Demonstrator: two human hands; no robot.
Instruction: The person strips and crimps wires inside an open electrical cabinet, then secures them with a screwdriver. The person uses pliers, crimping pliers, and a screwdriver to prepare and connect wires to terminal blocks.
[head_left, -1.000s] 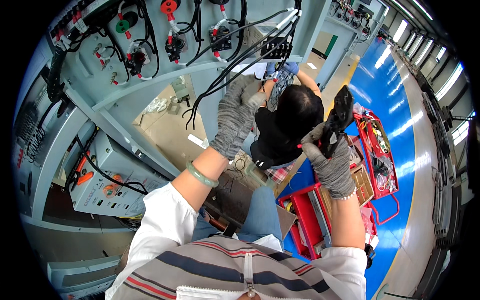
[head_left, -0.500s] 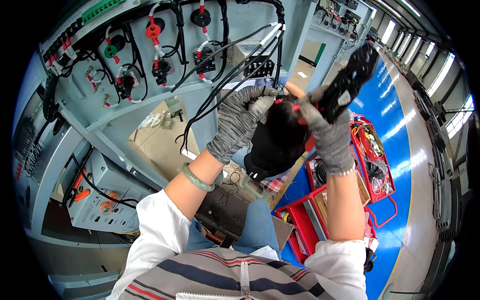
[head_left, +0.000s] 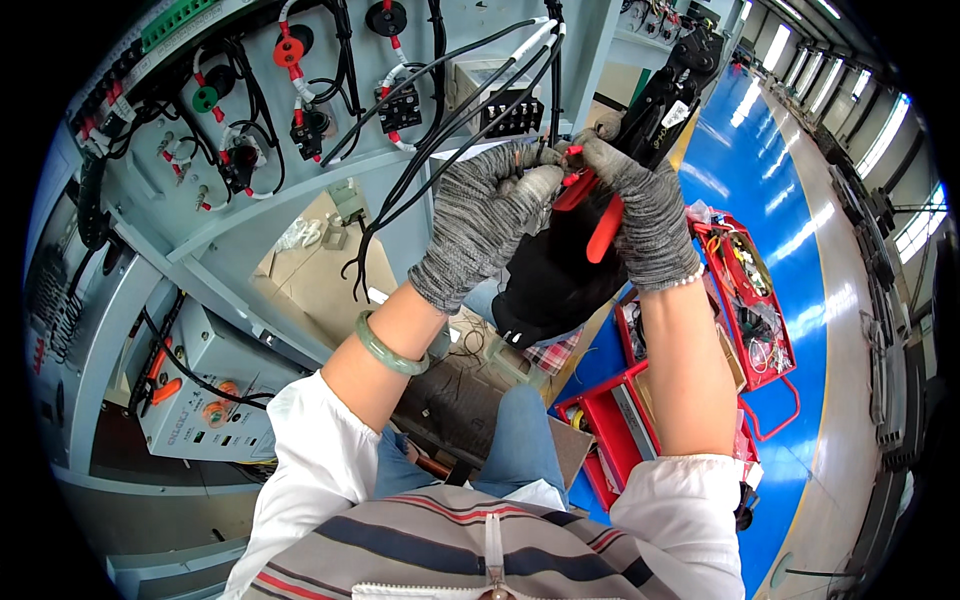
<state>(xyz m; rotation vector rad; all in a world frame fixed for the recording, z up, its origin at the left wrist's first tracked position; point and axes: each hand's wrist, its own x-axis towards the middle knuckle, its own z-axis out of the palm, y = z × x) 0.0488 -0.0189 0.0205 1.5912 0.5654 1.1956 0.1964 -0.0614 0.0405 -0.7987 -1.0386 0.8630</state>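
Note:
My left hand (head_left: pixel 485 205), in a grey knitted glove, is closed with thumb and fingers pinched together. At its fingertips shows a small red-tipped piece (head_left: pixel 570 181), mostly hidden. My right hand (head_left: pixel 650 215), gloved alike, grips a crimping tool with red handles (head_left: pixel 605 230) and a bulky black head (head_left: pixel 680 95) pointing up and away. Another small red sleeve (head_left: pixel 574 151) sits at the right fingertips. Both hands nearly meet at chest height. Black cables (head_left: pixel 400 185) with white sleeves hang in a bundle just above and left of my left hand.
A grey cabinet panel with a red round terminal (head_left: pixel 289 52) and wiring stands ahead and left. Below my hands is a person in black (head_left: pixel 550 285). A red toolbox (head_left: pixel 625 440) lies open at right, on blue floor (head_left: pixel 770 250). A grey control box (head_left: pixel 205 395) stands at left.
My right hand has moved left and up, bringing the crimping tool closer to my left fingertips. Its red handles now show more fully. My left hand has risen slightly.

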